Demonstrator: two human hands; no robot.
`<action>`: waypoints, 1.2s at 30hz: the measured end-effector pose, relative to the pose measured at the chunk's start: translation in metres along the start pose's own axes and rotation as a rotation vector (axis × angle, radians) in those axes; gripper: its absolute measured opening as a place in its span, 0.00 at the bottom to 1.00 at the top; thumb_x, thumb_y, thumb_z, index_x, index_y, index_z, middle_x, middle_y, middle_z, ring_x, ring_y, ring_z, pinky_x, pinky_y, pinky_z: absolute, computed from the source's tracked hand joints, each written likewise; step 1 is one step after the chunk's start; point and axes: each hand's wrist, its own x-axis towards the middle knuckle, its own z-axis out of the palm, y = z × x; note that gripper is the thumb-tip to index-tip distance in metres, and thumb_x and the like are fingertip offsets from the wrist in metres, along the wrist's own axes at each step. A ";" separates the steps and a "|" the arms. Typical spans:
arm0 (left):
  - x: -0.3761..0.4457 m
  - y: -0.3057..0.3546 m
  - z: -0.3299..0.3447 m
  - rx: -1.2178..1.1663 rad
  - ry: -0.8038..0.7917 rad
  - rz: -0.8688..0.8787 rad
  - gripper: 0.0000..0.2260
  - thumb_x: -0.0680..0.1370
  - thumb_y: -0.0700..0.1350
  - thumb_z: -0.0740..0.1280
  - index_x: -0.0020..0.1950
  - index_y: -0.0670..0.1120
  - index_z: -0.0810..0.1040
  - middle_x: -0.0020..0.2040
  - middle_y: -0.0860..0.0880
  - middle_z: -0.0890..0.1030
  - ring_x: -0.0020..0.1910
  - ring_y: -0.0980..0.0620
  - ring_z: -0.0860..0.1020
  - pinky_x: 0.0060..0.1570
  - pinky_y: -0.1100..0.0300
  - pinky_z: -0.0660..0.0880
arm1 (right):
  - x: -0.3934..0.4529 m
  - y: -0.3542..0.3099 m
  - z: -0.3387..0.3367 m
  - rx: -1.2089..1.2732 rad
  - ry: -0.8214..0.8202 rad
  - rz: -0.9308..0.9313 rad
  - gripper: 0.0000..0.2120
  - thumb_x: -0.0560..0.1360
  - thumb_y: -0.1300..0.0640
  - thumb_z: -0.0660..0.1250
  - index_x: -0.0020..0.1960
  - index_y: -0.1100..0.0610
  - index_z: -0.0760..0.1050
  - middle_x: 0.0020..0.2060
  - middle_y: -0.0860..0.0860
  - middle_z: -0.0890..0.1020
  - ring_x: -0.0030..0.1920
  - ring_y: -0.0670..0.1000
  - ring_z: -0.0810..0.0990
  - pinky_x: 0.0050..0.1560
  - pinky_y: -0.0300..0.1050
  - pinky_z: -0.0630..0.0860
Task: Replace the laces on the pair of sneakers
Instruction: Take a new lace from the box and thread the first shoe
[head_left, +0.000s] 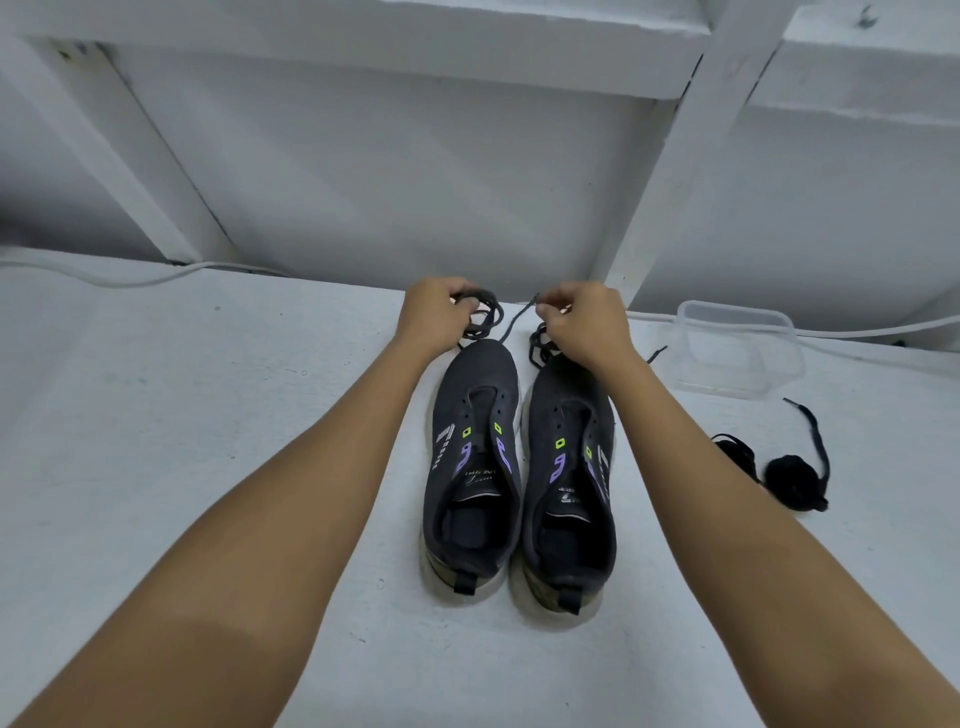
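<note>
**White desk with unlaced sneakers and loose laces**

White desk (208, 415) against a white framed wall. Left hand (436, 317) grips a coiled dark lace (485, 317); right hand (584, 322) pinches that lace's tip, its other fingers over a second coil (540, 345). Just nearer than the hands stand two dark sneakers (475, 457) (569, 478), eyelets bare. Right of the right hand: a clear container (737, 348) and black laces (789, 475).

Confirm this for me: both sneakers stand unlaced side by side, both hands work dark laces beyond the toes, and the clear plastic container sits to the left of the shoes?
Not quite. The head view shows the clear plastic container to the right of the sneakers, not the left. The rest holds: unlaced, with the left hand and right hand on the dark laces.
</note>
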 end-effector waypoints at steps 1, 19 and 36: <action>0.001 0.003 -0.004 -0.020 -0.001 0.017 0.11 0.80 0.39 0.67 0.60 0.46 0.84 0.51 0.51 0.83 0.48 0.54 0.79 0.49 0.69 0.72 | 0.001 -0.006 -0.001 0.028 -0.029 -0.034 0.10 0.79 0.57 0.68 0.57 0.52 0.85 0.47 0.48 0.86 0.48 0.49 0.81 0.52 0.39 0.74; -0.032 0.070 -0.092 -0.785 -0.084 -0.035 0.08 0.83 0.38 0.63 0.52 0.48 0.80 0.39 0.53 0.85 0.39 0.57 0.83 0.36 0.64 0.78 | -0.001 -0.090 -0.002 0.483 -0.208 -0.137 0.06 0.80 0.59 0.68 0.47 0.51 0.73 0.41 0.48 0.86 0.46 0.46 0.85 0.46 0.41 0.78; -0.052 -0.036 -0.121 -0.445 0.682 -0.849 0.23 0.82 0.43 0.60 0.77 0.41 0.61 0.76 0.41 0.63 0.74 0.42 0.63 0.72 0.49 0.61 | -0.019 -0.150 -0.085 -0.026 -0.418 -0.351 0.10 0.79 0.44 0.68 0.46 0.49 0.83 0.35 0.44 0.80 0.38 0.45 0.77 0.46 0.43 0.74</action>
